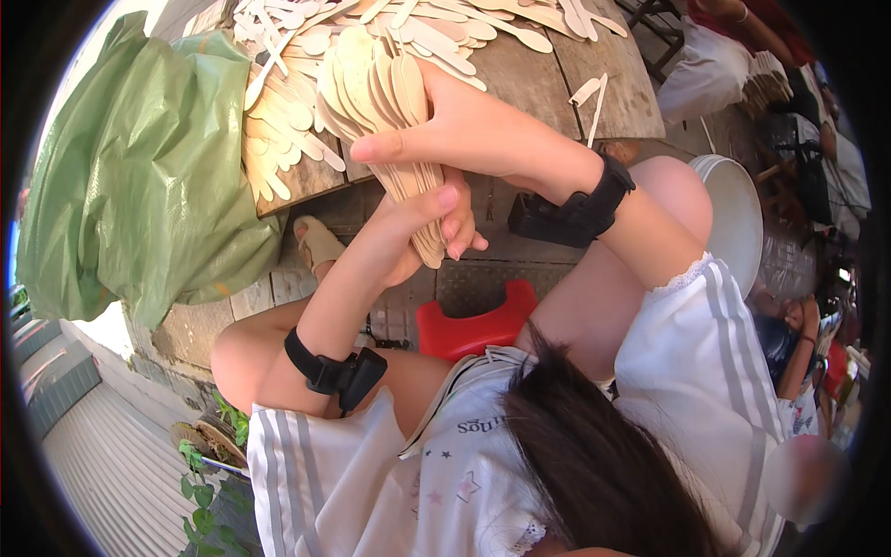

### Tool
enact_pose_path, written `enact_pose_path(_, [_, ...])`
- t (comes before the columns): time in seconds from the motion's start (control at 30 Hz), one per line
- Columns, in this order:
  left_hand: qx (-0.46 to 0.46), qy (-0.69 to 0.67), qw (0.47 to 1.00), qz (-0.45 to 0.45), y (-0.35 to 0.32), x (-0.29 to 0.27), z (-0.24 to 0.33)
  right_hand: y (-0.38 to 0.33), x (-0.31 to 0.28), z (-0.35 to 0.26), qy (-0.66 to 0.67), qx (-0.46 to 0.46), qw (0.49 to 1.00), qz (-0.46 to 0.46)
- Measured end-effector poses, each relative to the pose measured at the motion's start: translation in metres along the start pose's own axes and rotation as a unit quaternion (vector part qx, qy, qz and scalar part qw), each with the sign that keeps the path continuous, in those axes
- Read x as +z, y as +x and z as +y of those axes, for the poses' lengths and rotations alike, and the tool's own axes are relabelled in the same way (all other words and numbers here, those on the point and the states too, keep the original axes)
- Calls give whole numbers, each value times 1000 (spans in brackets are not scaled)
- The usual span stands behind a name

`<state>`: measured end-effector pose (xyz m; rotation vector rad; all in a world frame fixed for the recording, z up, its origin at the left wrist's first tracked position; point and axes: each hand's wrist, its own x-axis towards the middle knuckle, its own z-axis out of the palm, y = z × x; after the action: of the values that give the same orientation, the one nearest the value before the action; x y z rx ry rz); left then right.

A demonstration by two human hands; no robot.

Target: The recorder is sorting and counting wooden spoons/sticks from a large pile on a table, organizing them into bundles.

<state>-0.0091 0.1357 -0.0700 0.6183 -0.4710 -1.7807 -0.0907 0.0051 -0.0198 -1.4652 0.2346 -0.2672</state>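
Note:
Both my hands are closed round one thick bundle of wooden spoons (pixel 371 84), held at a slant over the near edge of the table. My right hand (pixel 473 116) wraps the bundle higher up, just under the wide spoon bowls, its thumb across the front. Lower down, my left hand (pixel 408 232) grips the narrow handles, whose ends stick out below its fingers. Part of the bundle is hidden behind the fingers. Loose wooden spoons (pixel 278 139) lie in a spread pile beyond and left of the bundle.
The wooden table (pixel 617 70) ends just in front of my knees. A green woven sack (pixel 153 176) bulges at its left. Between my legs is a red plastic stool (pixel 478 325). A pale bucket (pixel 738 218) stands right of my knee. Other people sit at the right.

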Motion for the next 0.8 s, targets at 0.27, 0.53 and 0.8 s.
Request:
enact_pose_path(0.27, [-21, 86, 995, 46, -10, 3, 6, -24, -100, -11, -518, -21, 813, 264])
enact_pose_path(0.53, [-50, 162, 984, 45, -18, 2, 1, -26, -126, 23, -646, 48, 714, 267])
enact_pose_path(0.8, [41, 121, 985, 116, -13, -2, 15, -25, -147, -11, -204, -15, 938, 279])
